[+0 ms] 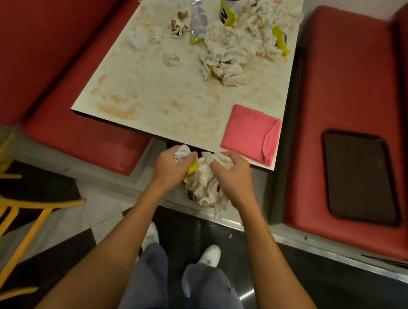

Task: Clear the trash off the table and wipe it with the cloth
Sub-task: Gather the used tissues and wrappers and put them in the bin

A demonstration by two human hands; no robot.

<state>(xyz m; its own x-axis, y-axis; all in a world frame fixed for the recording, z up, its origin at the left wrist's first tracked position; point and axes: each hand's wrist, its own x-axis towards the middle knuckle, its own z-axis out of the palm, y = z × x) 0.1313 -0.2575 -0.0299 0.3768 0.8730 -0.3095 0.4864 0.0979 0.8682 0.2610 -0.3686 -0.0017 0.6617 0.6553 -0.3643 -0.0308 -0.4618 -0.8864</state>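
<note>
Clutching crumpled trash just off the near edge of a stained cream table (153, 100), a person stands at its end. The left hand (171, 167) curls its fingers round a small white paper ball (182, 152) and a yellow wrapper (193, 169). The right hand (233, 176) clamps its fingers on the top of a larger wad of soiled white napkins (205, 186), which hangs below them. A folded pink cloth (247, 131) lies flat at the near right corner. A heap of napkins and wrappers (232, 43) covers the far right side. A dark brown tray (361, 178) rests on the red bench seat (327, 91) to the right.
</note>
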